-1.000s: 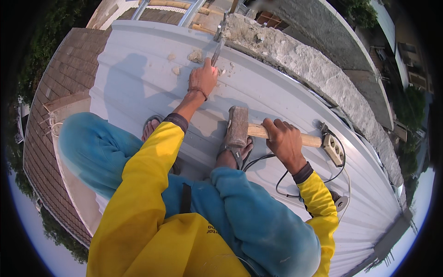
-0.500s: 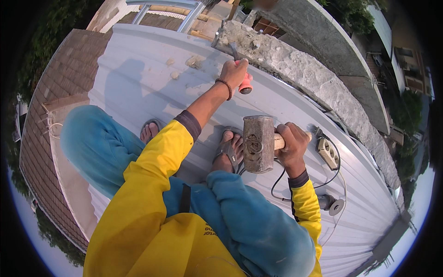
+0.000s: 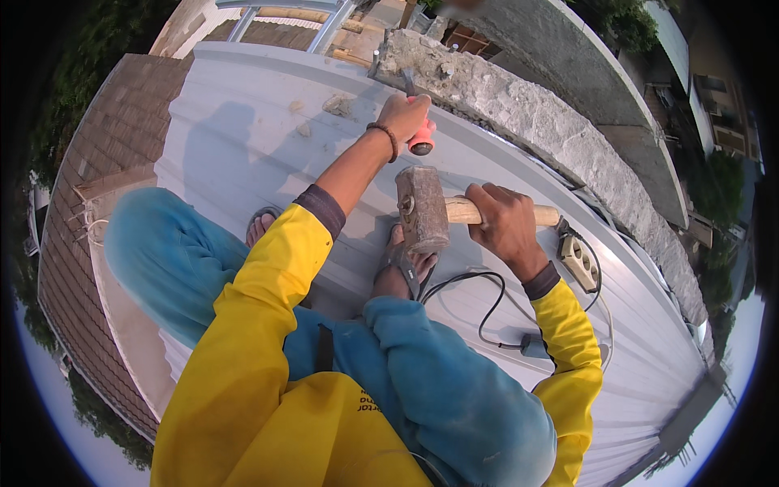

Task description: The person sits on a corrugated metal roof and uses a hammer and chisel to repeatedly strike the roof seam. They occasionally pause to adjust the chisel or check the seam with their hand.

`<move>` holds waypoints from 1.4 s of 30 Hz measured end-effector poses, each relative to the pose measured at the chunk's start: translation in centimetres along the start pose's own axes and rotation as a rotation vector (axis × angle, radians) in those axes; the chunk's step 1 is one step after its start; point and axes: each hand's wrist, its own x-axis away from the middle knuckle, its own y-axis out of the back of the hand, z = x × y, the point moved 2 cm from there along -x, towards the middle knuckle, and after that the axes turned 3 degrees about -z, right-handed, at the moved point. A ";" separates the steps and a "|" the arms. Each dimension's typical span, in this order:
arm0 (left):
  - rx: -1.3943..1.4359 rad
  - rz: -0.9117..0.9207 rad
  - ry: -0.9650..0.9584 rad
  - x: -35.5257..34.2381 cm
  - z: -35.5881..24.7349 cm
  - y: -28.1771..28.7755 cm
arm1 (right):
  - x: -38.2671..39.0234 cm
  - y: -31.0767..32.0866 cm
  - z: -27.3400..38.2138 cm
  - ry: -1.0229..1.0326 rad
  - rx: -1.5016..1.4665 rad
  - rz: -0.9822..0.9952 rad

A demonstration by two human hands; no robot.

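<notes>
— So, where are your hands at this moment?

— Your left hand (image 3: pixel 403 114) sits in the upper middle of the frame, fingers wrapped tight around a metal chisel with an orange-red grip (image 3: pixel 419 136). The chisel's steel end points up toward the rough grey concrete wall top (image 3: pixel 519 105), and its red butt faces down toward you.

— And your right?

— Your right hand (image 3: pixel 503 223) is right of centre, closed around the pale wooden handle of a heavy grey-headed club hammer (image 3: pixel 422 209). The hammer head hangs just below the chisel's butt, apart from it, above your sandalled foot (image 3: pixel 404 264).

— What lies around you?

— You crouch on a pale grey ribbed metal roof sheet (image 3: pixel 243 138). A white socket block (image 3: pixel 580 261) with a black cable (image 3: pixel 487 304) rests at the right, near your yellow sleeve. Small stone chips (image 3: pixel 337 104) lie at the upper left, by the wall.
</notes>
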 end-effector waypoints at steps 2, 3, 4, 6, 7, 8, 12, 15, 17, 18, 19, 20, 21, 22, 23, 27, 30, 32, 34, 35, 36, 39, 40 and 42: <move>-0.011 -0.030 0.034 0.2 0.2 0.0 | 0.2 1.4 0.5 0.246 -0.012 -0.097; -0.013 -0.030 0.022 0.3 0.2 -0.1 | 0.0 1.8 0.6 0.357 0.018 -0.127; -0.012 -0.031 0.018 0.3 0.1 -0.1 | -0.4 2.1 0.5 0.468 0.050 -0.158; -0.025 -0.028 0.026 0.4 0.1 -0.2 | -1.7 1.5 -0.4 0.582 0.128 -0.115; -0.037 -0.021 0.039 0.3 0.1 -0.2 | -2.7 1.0 -1.5 0.402 0.158 -0.117; -0.039 -0.038 0.035 0.3 0.2 -0.2 | -2.8 0.3 -1.9 0.195 0.209 -0.032; -0.096 -0.031 -0.008 0.3 0.3 -0.4 | -0.8 -0.6 -2.2 -0.066 0.221 0.136; -0.078 -0.040 -0.003 0.5 0.3 -0.3 | 0.8 1.3 -1.4 0.244 0.100 0.010; -0.073 -0.044 -0.016 0.6 0.2 -0.2 | 0.5 2.1 -1.3 0.473 0.148 -0.056; -0.097 -0.045 0.005 0.6 0.2 -0.1 | -0.1 2.0 -1.6 0.551 0.173 -0.054; -0.110 -0.044 0.013 0.6 0.1 -0.1 | -0.8 1.7 -1.9 0.626 0.199 -0.048; -0.112 -0.038 0.014 0.5 0.0 0.0 | -2.0 1.3 -2.8 0.478 0.219 -0.010; -0.132 -0.030 0.000 0.5 -0.1 0.0 | -2.8 0.4 -3.4 0.122 0.301 0.052; -0.145 -0.019 -0.020 0.5 -0.2 0.0 | -2.9 0.2 -3.6 0.066 0.291 0.071; -0.167 0.002 -0.011 0.5 -0.2 0.0 | -2.8 -0.3 -3.7 -0.064 0.292 0.189; -0.120 -0.009 0.016 0.7 -0.5 0.3 | -1.1 1.0 -2.3 0.232 0.227 0.094; -0.117 -0.016 0.018 0.8 -0.5 0.4 | -0.8 2.1 -1.6 0.616 0.245 0.060; -0.121 -0.013 0.013 0.5 -0.4 0.4 | -2.1 1.5 -2.4 0.517 0.247 0.057; -0.094 -0.006 -0.019 0.1 -0.2 0.3 | -3.1 0.0 -3.5 0.076 0.340 0.112; -0.075 0.004 -0.038 -0.1 0.1 0.3 | -2.8 -0.6 -3.7 0.034 0.320 0.142; -0.124 0.011 -0.059 -0.2 0.3 0.3 | -2.3 -1.1 -3.6 -0.005 0.303 0.141; -0.276 0.001 -0.126 -0.2 1.2 0.8 | -0.8 -1.5 -3.2 0.009 0.263 0.142; -0.333 -0.022 -0.168 -0.2 1.3 1.0 | -0.3 -1.1 -2.9 0.064 0.250 0.119; -0.320 -0.032 -0.167 -0.2 1.7 1.2 | 0.6 0.0 -2.2 0.214 0.287 0.023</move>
